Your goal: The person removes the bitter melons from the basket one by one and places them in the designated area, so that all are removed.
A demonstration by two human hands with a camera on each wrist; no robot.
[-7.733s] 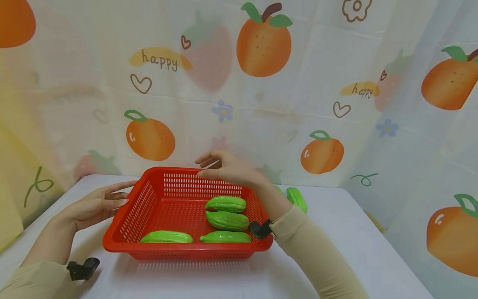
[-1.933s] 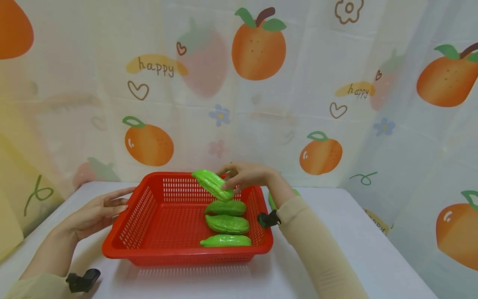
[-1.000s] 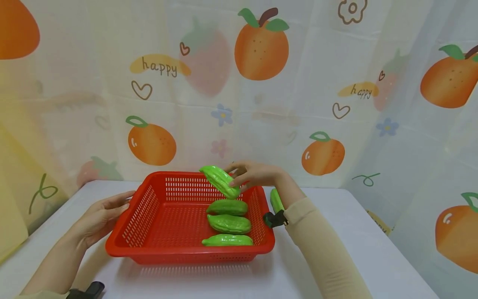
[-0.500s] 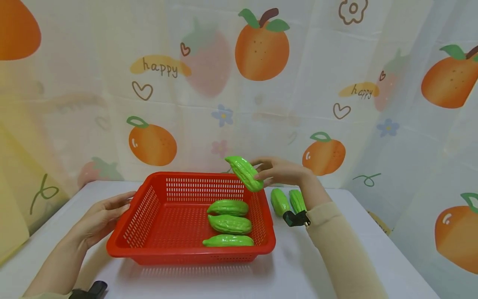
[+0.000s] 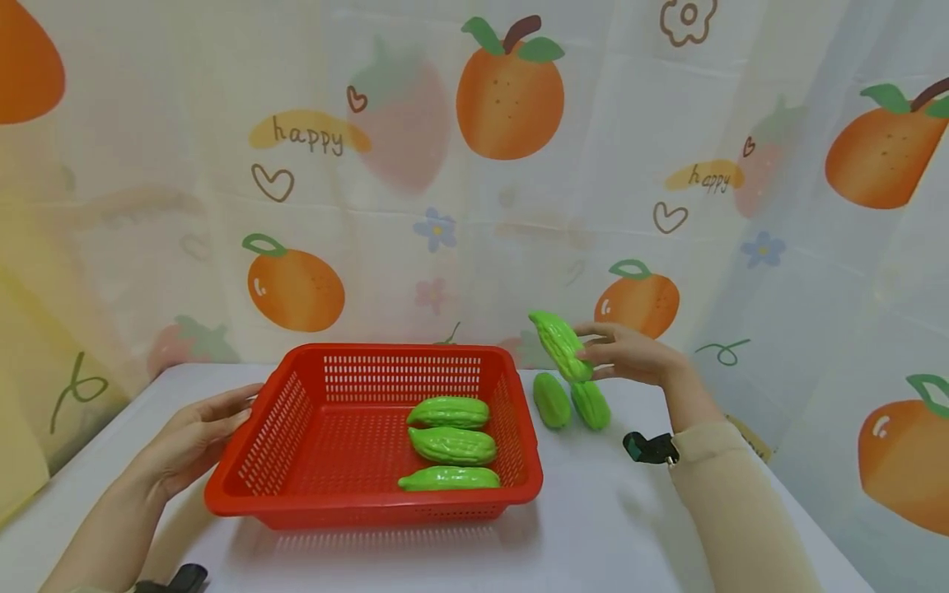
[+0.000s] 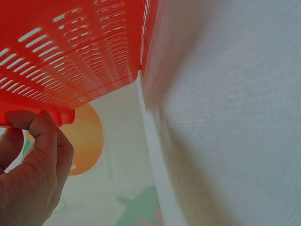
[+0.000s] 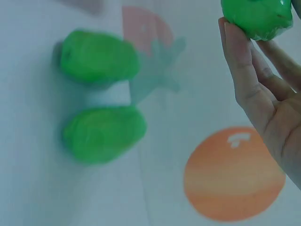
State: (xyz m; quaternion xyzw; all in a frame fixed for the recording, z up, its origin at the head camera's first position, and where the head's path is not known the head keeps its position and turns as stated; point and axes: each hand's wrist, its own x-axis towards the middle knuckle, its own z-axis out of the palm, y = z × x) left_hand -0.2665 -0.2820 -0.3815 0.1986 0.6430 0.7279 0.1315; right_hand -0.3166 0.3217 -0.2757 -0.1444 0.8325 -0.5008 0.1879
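My right hand (image 5: 626, 352) holds a green bitter melon (image 5: 561, 346) in the air, right of the red basket (image 5: 371, 499), with the fingers and thumb round its lower end. In the right wrist view the melon (image 7: 257, 18) sits between thumb and fingers at the top. Below the raised melon, two more bitter melons lie on the table, a left one (image 5: 552, 401) and a right one (image 5: 591, 405). My left hand (image 5: 196, 436) grips the basket's left rim; the left wrist view shows its fingers bent over the rim (image 6: 66, 116).
Inside the basket, three bitter melons lie in a column on the right side: back (image 5: 448, 412), middle (image 5: 452, 445) and front (image 5: 449, 478). The white table (image 5: 586, 527) carries everything. Behind it hangs a fruit-print curtain (image 5: 385, 247).
The melon at the basket's front left has gone from there. My right hand has carried a bitter melon from above the basket rightward, past the rim. The left hand stays at the rim.
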